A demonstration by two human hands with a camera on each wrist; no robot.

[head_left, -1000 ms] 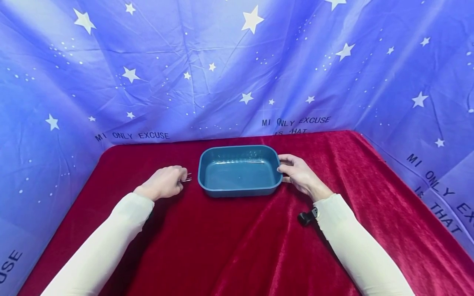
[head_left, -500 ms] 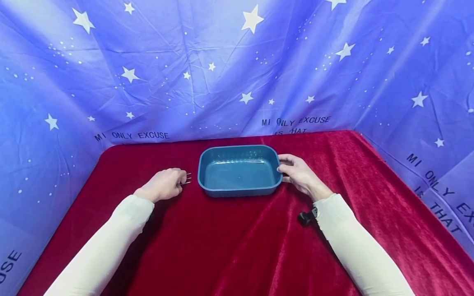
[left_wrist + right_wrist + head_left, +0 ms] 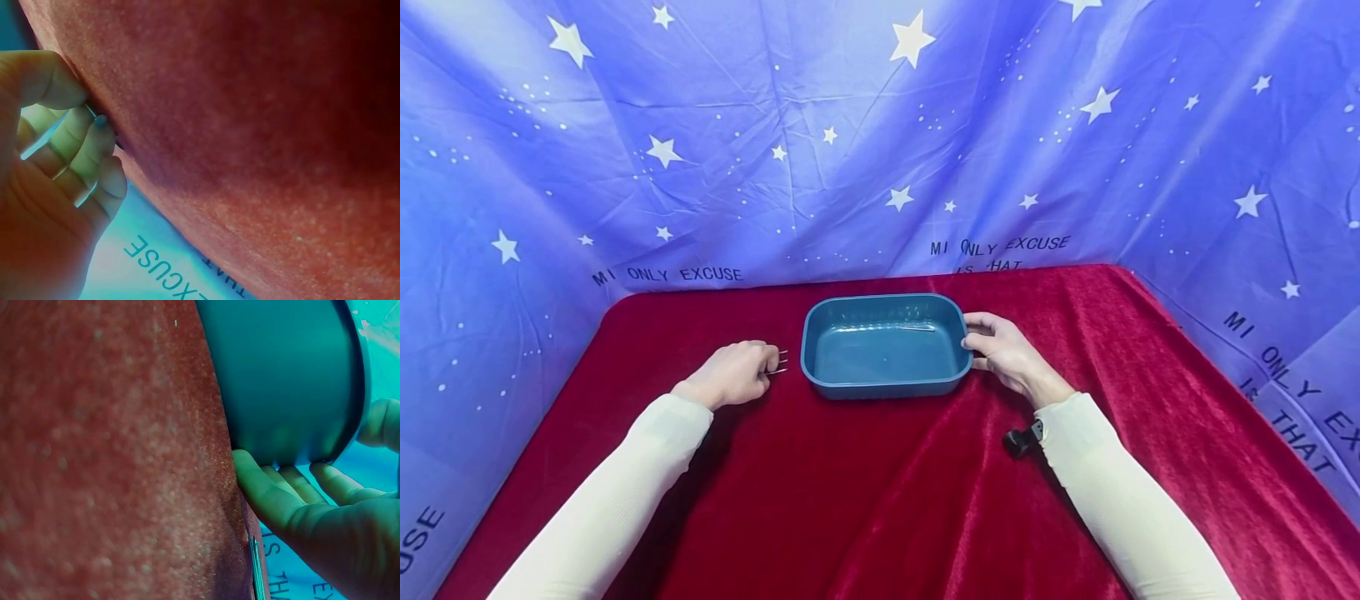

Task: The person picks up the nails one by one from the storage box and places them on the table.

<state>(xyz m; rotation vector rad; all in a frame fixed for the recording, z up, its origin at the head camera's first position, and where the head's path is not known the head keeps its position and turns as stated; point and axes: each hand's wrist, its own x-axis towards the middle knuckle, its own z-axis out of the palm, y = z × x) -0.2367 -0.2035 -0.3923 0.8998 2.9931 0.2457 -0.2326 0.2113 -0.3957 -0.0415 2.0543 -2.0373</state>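
Note:
A blue, rounded rectangular plastic basin [image 3: 883, 354] stands upright near the back of the red cloth. My right hand [image 3: 1006, 352] holds its right end. In the right wrist view, several fingertips [image 3: 247, 461] lie against the outer wall of the basin [image 3: 287, 375], with the thumb at the rim. Left of the basin and apart from it, my left hand [image 3: 733, 373] pinches something thin, and several fine metal prongs [image 3: 783, 361] stick out towards the basin. In the left wrist view a thin metal piece with a small bluish tip [image 3: 100, 120] shows at the fingertips; the rest is hidden.
Red velvet cloth [image 3: 790, 492] covers the table under both forearms. A blue backdrop [image 3: 850, 100] with white stars and black lettering closes off the back and sides. A small black device [image 3: 1022, 442] sits by my right cuff.
My left hand has turned slightly, so the metal prongs show more spread out than a second ago. My right hand and the basin stay in place.

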